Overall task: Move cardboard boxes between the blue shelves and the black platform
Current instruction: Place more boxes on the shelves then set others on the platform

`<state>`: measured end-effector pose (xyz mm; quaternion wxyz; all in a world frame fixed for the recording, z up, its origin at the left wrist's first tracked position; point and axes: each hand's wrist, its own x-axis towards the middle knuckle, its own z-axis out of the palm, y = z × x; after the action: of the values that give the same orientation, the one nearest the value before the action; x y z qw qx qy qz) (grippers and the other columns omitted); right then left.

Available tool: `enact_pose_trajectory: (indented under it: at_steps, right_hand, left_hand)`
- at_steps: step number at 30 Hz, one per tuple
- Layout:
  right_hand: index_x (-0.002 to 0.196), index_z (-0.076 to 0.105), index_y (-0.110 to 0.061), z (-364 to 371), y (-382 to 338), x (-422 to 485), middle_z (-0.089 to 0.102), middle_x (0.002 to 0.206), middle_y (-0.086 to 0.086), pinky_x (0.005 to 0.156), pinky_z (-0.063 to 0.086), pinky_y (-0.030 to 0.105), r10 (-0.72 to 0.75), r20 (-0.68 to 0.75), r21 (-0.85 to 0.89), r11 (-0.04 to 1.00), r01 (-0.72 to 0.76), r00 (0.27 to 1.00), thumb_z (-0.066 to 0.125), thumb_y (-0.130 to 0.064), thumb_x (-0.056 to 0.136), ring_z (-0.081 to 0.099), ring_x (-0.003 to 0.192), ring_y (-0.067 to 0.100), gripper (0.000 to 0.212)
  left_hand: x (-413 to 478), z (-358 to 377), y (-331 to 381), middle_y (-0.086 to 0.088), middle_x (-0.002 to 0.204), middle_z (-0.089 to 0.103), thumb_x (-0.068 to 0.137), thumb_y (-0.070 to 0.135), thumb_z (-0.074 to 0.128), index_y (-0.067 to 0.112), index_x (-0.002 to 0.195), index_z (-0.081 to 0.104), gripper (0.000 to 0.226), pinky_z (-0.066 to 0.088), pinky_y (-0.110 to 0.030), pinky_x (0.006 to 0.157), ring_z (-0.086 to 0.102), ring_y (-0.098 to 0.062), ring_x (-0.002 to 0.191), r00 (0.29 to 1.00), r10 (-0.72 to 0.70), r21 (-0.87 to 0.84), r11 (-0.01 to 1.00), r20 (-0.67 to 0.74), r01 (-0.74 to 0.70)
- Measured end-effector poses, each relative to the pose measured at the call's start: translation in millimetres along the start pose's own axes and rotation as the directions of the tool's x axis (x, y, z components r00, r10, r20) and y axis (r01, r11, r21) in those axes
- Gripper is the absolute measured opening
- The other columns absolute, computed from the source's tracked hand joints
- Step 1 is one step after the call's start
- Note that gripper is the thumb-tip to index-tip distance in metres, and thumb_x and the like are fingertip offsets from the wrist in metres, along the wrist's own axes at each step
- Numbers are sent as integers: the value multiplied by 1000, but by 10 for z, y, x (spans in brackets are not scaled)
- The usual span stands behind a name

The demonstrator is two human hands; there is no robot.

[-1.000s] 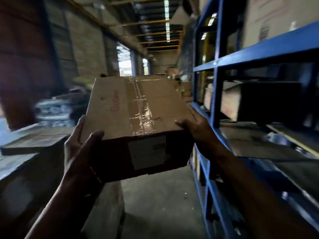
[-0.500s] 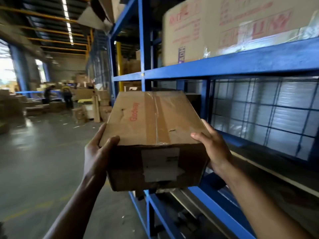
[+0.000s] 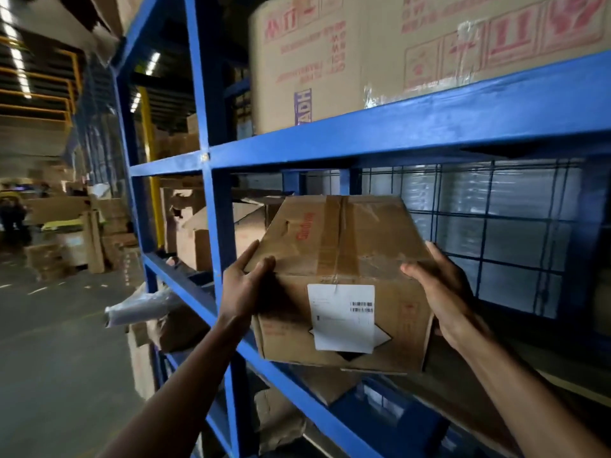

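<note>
I hold a taped cardboard box (image 3: 344, 246) with a white barcode label on its near face. My left hand (image 3: 243, 285) grips its left side and my right hand (image 3: 443, 292) grips its right side. The box hangs over the front beam of the middle level of the blue shelves (image 3: 396, 133), partly inside the bay, just right of a blue upright post (image 3: 218, 226). Whether its underside touches the shelf board I cannot tell. The black platform is out of view.
A large cardboard carton (image 3: 396, 57) with red print fills the level above. Opened boxes (image 3: 205, 233) sit in the neighbouring bay to the left. Wire mesh (image 3: 489, 233) backs the bay. Crumpled boxes and plastic wrap (image 3: 142, 309) stick out below. Stacked cartons (image 3: 66, 239) stand across the grey floor.
My view swung right from the aisle to face the shelves. Both hands carried the box forward and up into the middle bay, past the blue upright.
</note>
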<state>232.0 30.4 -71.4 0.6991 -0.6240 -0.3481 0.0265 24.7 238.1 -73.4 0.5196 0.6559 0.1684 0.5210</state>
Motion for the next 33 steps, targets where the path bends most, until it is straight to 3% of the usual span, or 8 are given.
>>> enact_pose_trajectory:
  at_steps: [4,11,15,18,22,25,28,33]
  right_hand:
    - [153,26,-30,61,93,371,55,90,-27,109,38,47,13,-93,-36,999,-17,996,69,-26,87,53,96,2,79]
    - [149,28,-41,167,418,865,39,151,-4,103,38,44,85,-275,-119,985,-121,958,70,-43,83,41,133,20,79]
    - [142,45,-36,324,574,1091,52,138,-8,97,43,40,117,-371,-139,974,-179,921,70,-38,85,51,119,16,62]
    - [92,61,-39,483,631,1190,64,92,-10,71,50,31,138,-400,-136,969,-207,906,66,-30,91,60,80,8,10]
    - [97,59,-46,704,785,1348,66,91,-13,69,54,32,145,-486,-182,948,-262,862,67,-37,87,65,79,7,16]
    - [131,51,-43,798,930,1511,67,108,-7,83,56,42,117,-533,-246,926,-286,838,66,-58,73,66,93,15,62]
    - [136,48,-44,788,1076,1704,67,112,-9,86,55,43,117,-560,-252,919,-304,820,59,-68,62,65,95,14,78]
    - [121,59,-40,859,1084,1931,67,110,-7,87,54,44,109,-554,-279,910,-307,825,61,-56,73,64,95,16,51]
  left_hand:
    - [596,233,-288,13,122,57,92,33,64,26,144,46,56,45,-22,91,55,-2,109,996,1,-25,1000,93,1]
    - [1492,634,-852,23,122,56,93,36,61,24,139,55,48,47,-13,80,58,10,96,980,-9,-30,999,199,15]
    - [1988,831,-1120,5,128,61,89,35,65,24,136,58,48,49,-21,88,62,-2,103,972,-37,-68,996,234,54]
    - [2309,971,-1332,0,114,67,96,25,58,21,137,55,40,50,-11,66,65,1,86,963,-74,-73,993,258,96]
    - [2554,1134,-1745,5,112,65,98,27,55,22,130,59,32,49,-19,81,62,-6,98,954,-125,-104,982,272,158]
    - [2674,1247,-1975,16,95,62,97,29,57,31,116,62,19,46,-18,78,61,-3,94,957,-153,-147,970,246,193]
    - [2846,1343,-2070,10,93,67,96,29,59,32,101,64,8,51,-26,81,66,-9,91,954,-163,-162,965,253,208]
    - [3060,1429,-2201,-1,104,70,95,26,61,23,119,67,25,55,-39,89,67,-14,94,959,-155,-164,967,236,196]
